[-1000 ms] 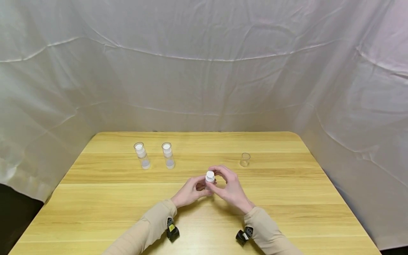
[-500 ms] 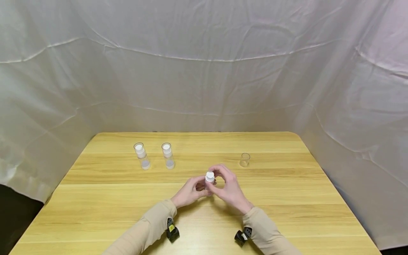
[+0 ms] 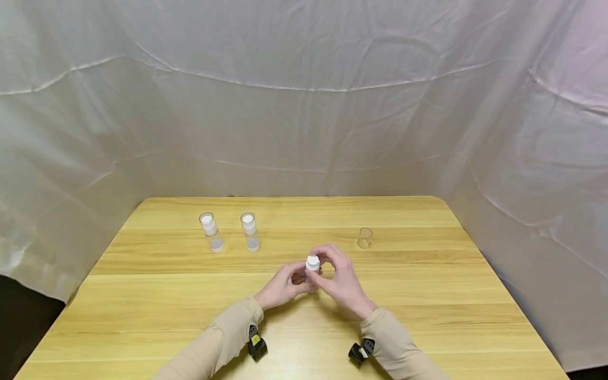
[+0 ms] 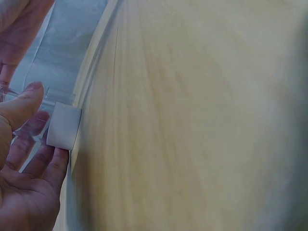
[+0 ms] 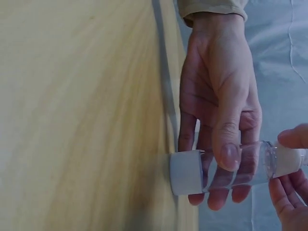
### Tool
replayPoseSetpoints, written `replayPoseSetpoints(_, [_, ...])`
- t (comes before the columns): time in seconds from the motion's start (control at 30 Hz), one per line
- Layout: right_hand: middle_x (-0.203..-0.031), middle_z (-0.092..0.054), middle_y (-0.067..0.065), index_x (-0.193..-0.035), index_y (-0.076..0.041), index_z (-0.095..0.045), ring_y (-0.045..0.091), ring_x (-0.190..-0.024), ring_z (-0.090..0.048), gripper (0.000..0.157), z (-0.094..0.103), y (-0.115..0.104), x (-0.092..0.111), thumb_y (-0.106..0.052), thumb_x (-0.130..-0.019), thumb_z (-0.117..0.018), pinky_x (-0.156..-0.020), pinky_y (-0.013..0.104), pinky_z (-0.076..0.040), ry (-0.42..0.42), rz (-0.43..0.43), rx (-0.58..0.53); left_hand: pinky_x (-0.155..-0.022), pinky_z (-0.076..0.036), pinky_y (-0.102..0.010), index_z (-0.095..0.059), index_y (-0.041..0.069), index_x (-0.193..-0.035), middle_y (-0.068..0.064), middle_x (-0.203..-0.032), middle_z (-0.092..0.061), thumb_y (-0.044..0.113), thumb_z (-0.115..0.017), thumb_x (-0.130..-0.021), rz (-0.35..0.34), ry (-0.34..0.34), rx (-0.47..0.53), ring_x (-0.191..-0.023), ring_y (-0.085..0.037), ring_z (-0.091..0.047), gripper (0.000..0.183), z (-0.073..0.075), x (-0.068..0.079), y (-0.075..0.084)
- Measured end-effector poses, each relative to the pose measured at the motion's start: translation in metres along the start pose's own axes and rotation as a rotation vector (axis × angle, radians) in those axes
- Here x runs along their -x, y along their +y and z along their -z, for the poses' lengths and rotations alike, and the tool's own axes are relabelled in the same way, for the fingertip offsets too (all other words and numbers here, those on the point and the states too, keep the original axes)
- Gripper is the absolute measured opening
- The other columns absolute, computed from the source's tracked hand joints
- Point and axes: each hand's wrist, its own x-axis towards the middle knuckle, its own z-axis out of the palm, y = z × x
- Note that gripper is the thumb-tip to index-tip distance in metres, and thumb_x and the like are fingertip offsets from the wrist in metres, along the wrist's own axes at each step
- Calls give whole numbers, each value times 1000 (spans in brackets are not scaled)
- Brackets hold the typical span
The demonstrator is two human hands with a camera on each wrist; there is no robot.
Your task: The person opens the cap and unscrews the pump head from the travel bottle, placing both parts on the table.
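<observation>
The worktop (image 3: 157, 327) is displaying yellow wood grain, banded from left edge to right. Its most central bottle (image 3: 312, 262) is showing a white top, clear body and white base. Toward the far left corner, the outer bottle (image 3: 209, 228) and inner bottle (image 3: 249, 228) are repeating white and clear. Toward the far right corner, a cup-shaped piece (image 3: 364, 238) is appearing colourless. Both sleeves (image 3: 228, 327) crossing the near edge are presenting plain beige.

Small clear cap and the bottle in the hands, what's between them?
The head view shows the right hand at the bottle, then bare wooden tabletop up to the small clear cap.
</observation>
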Motion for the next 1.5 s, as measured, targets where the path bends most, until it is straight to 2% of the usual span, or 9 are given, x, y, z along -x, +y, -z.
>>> replayPoseSetpoints(0.17, [-112, -67, 10, -119, 0, -63, 15, -104, -63, 42, 3, -1, 0, 2, -80, -78, -98, 30, -59, -48, -10, -13, -113, -49, -36, -57, 0, -137, -17, -134, -66, 12, -69, -94, 0, -10, 15, -126, -33, -63, 46, 0, 1, 0])
replayPoseSetpoints(0.3, [-112, -66, 9, -121, -2, -62, 15, -103, -62, 47, 4, -2, -1, -3, -78, -82, -95, 32, -59, -48, -28, -28, -111, -50, -31, -56, 0, -138, -18, -134, -66, 12, -70, -94, 7, -9, 10, -125, -33, -63, 48, 0, 1, 1])
replayPoseSetpoints(0.4, [-108, -66, 8, -116, -3, -64, 16, -99, -64, 42, 3, -3, -1, -3, -78, -83, -90, 31, -60, -30, -27, -34, -109, -51, -28, -56, 1, -138, -17, -133, -67, 13, -71, -93, 13, 0, -4, -123, -32, -64, 49, 1, 1, 2])
replayPoseSetpoints(0.53, [-108, -66, 10, -112, -1, -65, 18, -99, -65, 37, 4, -4, -2, 3, -79, -80, -93, 29, -61, -33, -8, -33, -109, -52, -33, -58, 2, -136, -16, -132, -68, 14, -71, -93, 12, 6, -16, -122, -31, -65, 47, 1, 1, 2])
replayPoseSetpoints(0.7, [-113, -66, 12, -117, 1, -64, 17, -105, -63, 42, 4, -2, -1, 5, -78, -78, -99, 30, -58, -55, -5, -39, -112, -51, -38, -59, 1, -135, -17, -133, -67, 13, -70, -93, 8, 1, -5, -124, -32, -64, 45, 1, 1, 1])
replayPoseSetpoints(0.93, [-105, -66, 8, -113, -4, -64, 13, -95, -64, 39, 3, -2, -1, -1, -79, -82, -86, 33, -61, -12, -22, -42, -108, -52, -30, -58, 2, -136, -16, -132, -68, 13, -71, -93, 14, 7, -6, -121, -30, -66, 47, 0, 0, 0])
replayPoseSetpoints(1.1, [-105, -67, 9, -111, -2, -65, 15, -97, -66, 35, 4, -3, -1, 3, -80, -80, -91, 28, -61, -18, 0, -59, -109, -52, -36, -59, 4, -136, -14, -131, -69, 15, -72, -92, 15, 13, -23, -120, -30, -66, 46, 0, 0, -1])
replayPoseSetpoints(1.23, [-112, -66, 12, -116, 1, -64, 18, -104, -65, 40, 5, -3, -1, 5, -80, -78, -98, 33, -60, -47, 0, -80, -112, -51, -41, -58, 3, -136, -15, -133, -67, 15, -71, -93, 16, 8, -16, -123, -31, -64, 47, -1, 0, -1])
replayPoseSetpoints(1.5, [-106, -66, 8, -114, -4, -64, 14, -98, -64, 39, 4, -2, -1, -3, -80, -82, -89, 29, -61, -20, -30, -69, -109, -52, -29, -57, 2, -137, -16, -133, -67, 14, -71, -93, 19, 7, 8, -123, -31, -65, 48, -1, 0, -1])
